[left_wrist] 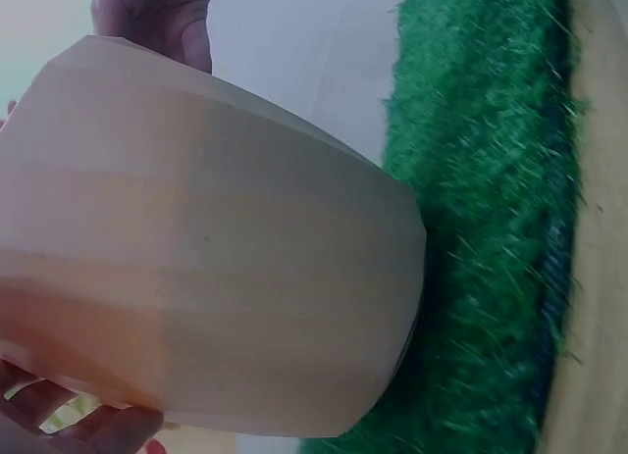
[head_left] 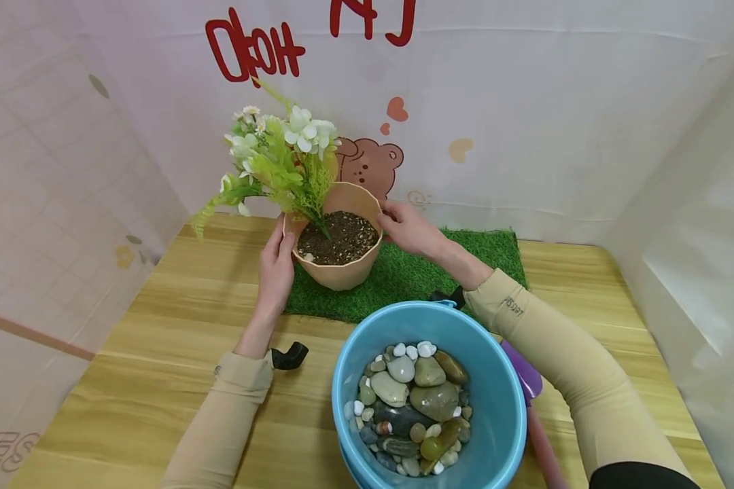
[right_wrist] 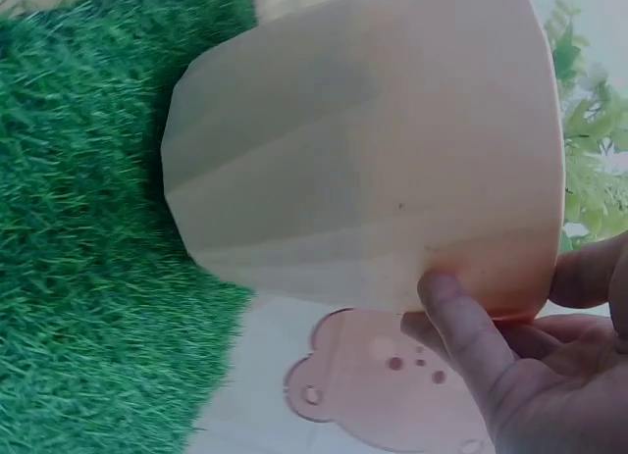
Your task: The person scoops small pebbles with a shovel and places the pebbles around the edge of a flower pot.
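A peach faceted flowerpot [head_left: 342, 275] stands between both hands, its base right at the green artificial grass mat [head_left: 397, 285]. Dark speckled soil [head_left: 350, 234] fills its lower part, and a bunch of white artificial flowers with light green leaves [head_left: 281, 166] leans out of it to the left. My left hand [head_left: 275, 272] grips the pot's left side, thumb near the rim; its fingers [left_wrist: 103, 429] curl at the pot's edge in the left wrist view. On the opposite side my right hand [head_left: 411, 231] pinches the rim, with one finger [right_wrist: 461, 317] along the outer wall.
A blue bucket [head_left: 339, 380] holding stones [head_left: 434, 401] stands at the front, close to the right forearm. Beside it lies a shovel with a purple blade [head_left: 522, 370] and a pinkish handle [head_left: 544, 448]. A printed white backdrop [head_left: 514, 102] rises behind the wooden table [head_left: 128, 380].
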Demonstrator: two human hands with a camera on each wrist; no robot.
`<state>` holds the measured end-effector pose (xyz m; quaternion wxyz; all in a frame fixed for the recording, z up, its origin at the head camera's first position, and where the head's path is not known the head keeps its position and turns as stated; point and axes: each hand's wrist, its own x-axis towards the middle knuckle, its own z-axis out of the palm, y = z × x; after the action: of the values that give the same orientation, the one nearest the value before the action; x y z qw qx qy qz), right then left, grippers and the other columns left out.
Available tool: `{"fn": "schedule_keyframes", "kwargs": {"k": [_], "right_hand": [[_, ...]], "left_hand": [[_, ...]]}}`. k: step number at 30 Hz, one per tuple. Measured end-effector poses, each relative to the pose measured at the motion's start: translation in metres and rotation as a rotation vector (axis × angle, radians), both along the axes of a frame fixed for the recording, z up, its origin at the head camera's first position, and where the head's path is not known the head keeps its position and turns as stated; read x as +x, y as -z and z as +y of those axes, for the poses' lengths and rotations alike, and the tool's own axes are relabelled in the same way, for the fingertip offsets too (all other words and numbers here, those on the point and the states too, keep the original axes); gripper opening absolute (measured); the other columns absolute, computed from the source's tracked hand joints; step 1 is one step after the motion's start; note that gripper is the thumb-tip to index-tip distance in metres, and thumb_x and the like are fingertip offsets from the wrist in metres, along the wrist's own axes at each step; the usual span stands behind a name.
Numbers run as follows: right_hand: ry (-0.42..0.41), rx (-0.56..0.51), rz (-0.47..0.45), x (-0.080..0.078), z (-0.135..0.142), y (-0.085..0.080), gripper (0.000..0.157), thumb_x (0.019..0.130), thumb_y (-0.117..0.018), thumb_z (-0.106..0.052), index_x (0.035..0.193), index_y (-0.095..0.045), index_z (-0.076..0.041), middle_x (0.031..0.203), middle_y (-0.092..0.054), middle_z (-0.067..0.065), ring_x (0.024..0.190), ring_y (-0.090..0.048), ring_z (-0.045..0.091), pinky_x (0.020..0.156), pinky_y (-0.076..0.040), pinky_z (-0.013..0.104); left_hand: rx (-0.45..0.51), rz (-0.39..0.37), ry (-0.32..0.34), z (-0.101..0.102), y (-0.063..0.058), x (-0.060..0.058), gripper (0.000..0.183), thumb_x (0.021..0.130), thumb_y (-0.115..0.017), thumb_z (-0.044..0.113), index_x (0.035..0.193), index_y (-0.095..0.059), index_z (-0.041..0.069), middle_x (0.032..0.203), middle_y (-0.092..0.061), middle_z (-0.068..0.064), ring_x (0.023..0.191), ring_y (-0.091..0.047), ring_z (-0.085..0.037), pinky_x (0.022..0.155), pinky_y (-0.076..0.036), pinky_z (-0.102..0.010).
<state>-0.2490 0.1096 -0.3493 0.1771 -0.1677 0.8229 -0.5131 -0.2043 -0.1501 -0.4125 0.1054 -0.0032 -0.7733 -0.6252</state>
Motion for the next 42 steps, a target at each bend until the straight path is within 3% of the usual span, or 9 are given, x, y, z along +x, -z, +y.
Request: {"fn": "schedule_keyframes", "kwargs": {"k": [4,6,12,14,18,22,25,37,42], "right_hand": [[0.020,-0.037,0.042,0.004,0.008,-0.011,0.051,0.114,-0.031,-0.009,0.164,-0.031,-0.001,0.162,-0.044,0.029,0.144,-0.054,0.043,0.116,-0.056,0.050],[0.034,-0.043,0.056,0.006,0.014,-0.015,0.050,0.113,-0.031,-0.007,0.162,-0.034,0.002,0.160,-0.046,0.030,0.145,-0.053,0.043,0.115,-0.057,0.050],[0.095,0.000,0.026,0.017,0.032,-0.024,0.051,0.113,-0.030,-0.009,0.162,-0.033,0.002,0.161,-0.045,0.029,0.146,-0.053,0.042,0.117,-0.055,0.051],[0.112,0.013,0.008,0.020,0.041,-0.025,0.052,0.112,-0.029,-0.009,0.163,-0.031,0.003,0.163,-0.043,0.029,0.148,-0.050,0.043,0.119,-0.053,0.052],[0.144,0.037,-0.016,0.025,0.059,-0.026,0.053,0.112,-0.028,-0.010,0.164,-0.028,0.003,0.166,-0.039,0.028,0.151,-0.046,0.044,0.121,-0.051,0.052],[0.178,0.063,-0.001,0.030,0.074,-0.028,0.053,0.112,-0.029,-0.011,0.164,-0.028,0.003,0.165,-0.040,0.028,0.150,-0.047,0.045,0.120,-0.051,0.054],[0.205,0.081,0.007,0.034,0.083,-0.028,0.054,0.112,-0.029,-0.012,0.164,-0.030,0.002,0.164,-0.043,0.027,0.148,-0.050,0.043,0.119,-0.053,0.054],[0.236,0.146,0.021,0.040,0.110,-0.014,0.051,0.112,-0.031,-0.012,0.159,-0.038,0.006,0.158,-0.048,0.031,0.141,-0.056,0.047,0.108,-0.061,0.049],[0.244,0.128,0.015,0.042,0.119,0.002,0.051,0.113,-0.032,-0.014,0.160,-0.037,0.006,0.159,-0.047,0.032,0.142,-0.055,0.048,0.108,-0.060,0.050]], "left_hand": [[-0.032,0.032,0.006,0.009,-0.011,0.003,0.054,0.114,-0.041,0.030,0.166,-0.032,0.020,0.173,-0.033,-0.002,0.159,-0.037,-0.024,0.135,-0.035,-0.042],[-0.047,0.033,0.016,0.015,-0.015,0.005,0.054,0.114,-0.041,0.030,0.166,-0.030,0.020,0.171,-0.039,-0.008,0.133,-0.062,-0.028,0.118,-0.051,-0.037],[-0.024,0.018,0.087,0.035,-0.018,0.007,0.055,0.114,-0.040,0.030,0.167,-0.027,0.020,0.161,-0.052,-0.013,0.080,-0.054,-0.005,0.078,-0.045,-0.019],[-0.016,0.010,0.115,0.044,-0.017,0.008,0.055,0.114,-0.040,0.030,0.167,-0.027,0.021,0.120,-0.070,-0.017,0.068,-0.043,-0.004,0.068,-0.040,-0.020],[-0.043,0.002,0.161,0.059,-0.016,0.007,0.055,0.114,-0.039,0.030,0.167,-0.027,0.025,0.070,-0.045,-0.004,0.057,-0.033,-0.018,0.058,-0.034,-0.030],[-0.060,0.005,0.201,0.073,-0.016,0.003,0.055,0.114,-0.039,0.030,0.168,-0.025,0.027,0.134,-0.069,-0.013,0.114,-0.069,-0.030,0.095,-0.060,-0.042],[-0.060,-0.004,0.229,0.082,-0.016,0.000,0.056,0.114,-0.039,0.032,0.168,-0.024,0.026,0.175,-0.030,-0.002,0.159,-0.037,-0.027,0.131,-0.041,-0.051],[-0.088,-0.052,0.321,0.102,-0.006,-0.006,0.057,0.113,-0.044,0.032,0.167,-0.028,0.026,0.170,-0.041,-0.008,0.153,-0.047,-0.029,0.127,-0.046,-0.050],[-0.167,-0.087,0.377,0.099,-0.002,-0.007,0.058,0.113,-0.045,0.035,0.168,-0.027,0.028,0.153,-0.058,-0.022,0.128,-0.065,-0.036,0.088,-0.056,-0.037]]}}
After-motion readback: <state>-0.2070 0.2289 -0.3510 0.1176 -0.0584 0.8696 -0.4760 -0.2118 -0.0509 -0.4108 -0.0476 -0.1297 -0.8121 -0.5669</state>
